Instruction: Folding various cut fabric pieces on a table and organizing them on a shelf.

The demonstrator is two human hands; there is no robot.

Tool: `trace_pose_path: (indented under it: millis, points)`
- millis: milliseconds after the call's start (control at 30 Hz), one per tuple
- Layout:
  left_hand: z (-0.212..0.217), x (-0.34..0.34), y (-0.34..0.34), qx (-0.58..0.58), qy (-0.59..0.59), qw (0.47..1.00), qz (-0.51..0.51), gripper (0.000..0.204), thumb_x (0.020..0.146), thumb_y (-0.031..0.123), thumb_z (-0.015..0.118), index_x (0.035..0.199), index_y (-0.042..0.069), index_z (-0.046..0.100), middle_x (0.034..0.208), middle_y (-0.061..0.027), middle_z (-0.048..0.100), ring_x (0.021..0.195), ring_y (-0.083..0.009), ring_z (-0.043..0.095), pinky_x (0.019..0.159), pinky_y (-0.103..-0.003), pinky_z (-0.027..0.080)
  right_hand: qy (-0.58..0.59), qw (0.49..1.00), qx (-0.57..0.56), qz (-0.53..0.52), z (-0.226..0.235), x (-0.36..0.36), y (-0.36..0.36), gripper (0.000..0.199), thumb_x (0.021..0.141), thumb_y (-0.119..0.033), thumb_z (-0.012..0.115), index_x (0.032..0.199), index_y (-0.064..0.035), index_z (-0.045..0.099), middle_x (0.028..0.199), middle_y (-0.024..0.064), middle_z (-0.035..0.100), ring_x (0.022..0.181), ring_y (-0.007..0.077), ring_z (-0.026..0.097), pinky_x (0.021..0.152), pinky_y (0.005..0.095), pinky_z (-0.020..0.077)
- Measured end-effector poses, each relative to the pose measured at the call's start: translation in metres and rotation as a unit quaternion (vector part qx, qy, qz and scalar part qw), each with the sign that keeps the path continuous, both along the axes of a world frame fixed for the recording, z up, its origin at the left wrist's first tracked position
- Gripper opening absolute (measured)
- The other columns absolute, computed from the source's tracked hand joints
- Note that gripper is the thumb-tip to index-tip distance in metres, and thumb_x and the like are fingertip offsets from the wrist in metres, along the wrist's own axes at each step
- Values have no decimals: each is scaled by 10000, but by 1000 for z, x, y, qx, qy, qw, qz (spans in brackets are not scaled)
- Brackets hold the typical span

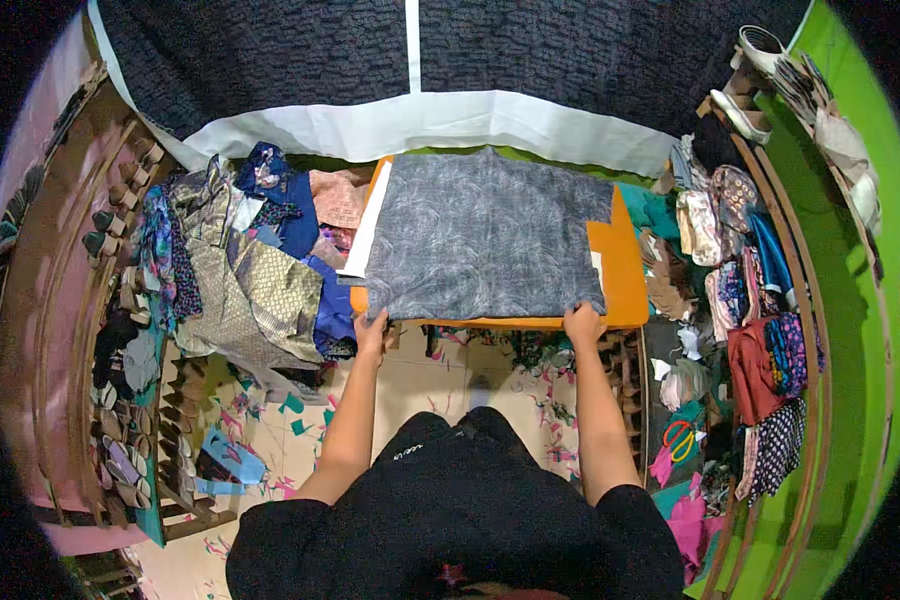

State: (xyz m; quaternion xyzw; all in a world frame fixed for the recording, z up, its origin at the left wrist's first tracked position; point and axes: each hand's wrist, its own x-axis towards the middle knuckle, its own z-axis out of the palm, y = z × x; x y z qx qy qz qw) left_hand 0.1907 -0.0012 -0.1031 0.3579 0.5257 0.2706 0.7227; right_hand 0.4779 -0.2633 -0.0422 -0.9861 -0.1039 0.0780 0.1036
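A dark grey cloth with a swirling pale pattern lies spread over an orange board or tabletop. Its near left corner is pinched by my left hand, the thumb up at the cloth's edge. At the near right corner, my right hand grips the same edge, fingers partly hidden. White material shows along the cloth's left side. On the right, the cloth has a stepped edge that leaves the orange surface bare.
Heaped fabrics, among them a gold-patterned cloth, lie to the left. On the right are folded clothes and orange-handled scissors. Shoe racks stand at the sides. Scraps litter the tiled floor. A dark curtain hangs behind.
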Motion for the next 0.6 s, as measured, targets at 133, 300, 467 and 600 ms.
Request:
trace_pose_path:
  millis: [133, 300, 467, 600]
  points:
    - [2, -1, -5, 54, 13, 998, 12, 326, 737, 125, 608, 1002, 59, 429, 730, -46, 542, 555, -135, 526, 421, -237, 387, -2, 994, 107, -4, 0, 9, 0, 484, 707, -256, 589, 1098, -19, 431, 1109, 173, 432, 1009, 325, 441, 865, 461, 326]
    - [3, -13, -10, 108, -19, 994, -2, 165, 730, 69, 609, 834, 23, 489, 703, -42, 543, 531, -111, 511, 419, -226, 383, -70, 980, 187, 6, -34, 46, -13, 717, 663, -216, 653, 1209, 55, 273, 1212, 215, 325, 1099, 352, 350, 909, 416, 310]
    - [-38, -45, -31, 170, 62, 983, 8, 329, 704, 24, 621, 953, 55, 408, 724, -56, 539, 546, -103, 500, 447, -228, 378, -84, 968, 230, 62, -49, 53, -30, 775, 606, -181, 712, 1200, 66, 278, 1173, 235, 378, 1086, 360, 368, 908, 377, 306]
    - [-48, -50, -48, 87, 61, 992, 64, 363, 719, -4, 588, 980, 91, 356, 726, -65, 516, 518, -114, 489, 422, -219, 366, -54, 956, 285, 43, -62, 48, -49, 595, 553, -132, 743, 1046, 27, 452, 1037, 197, 475, 953, 298, 469, 811, 354, 373]
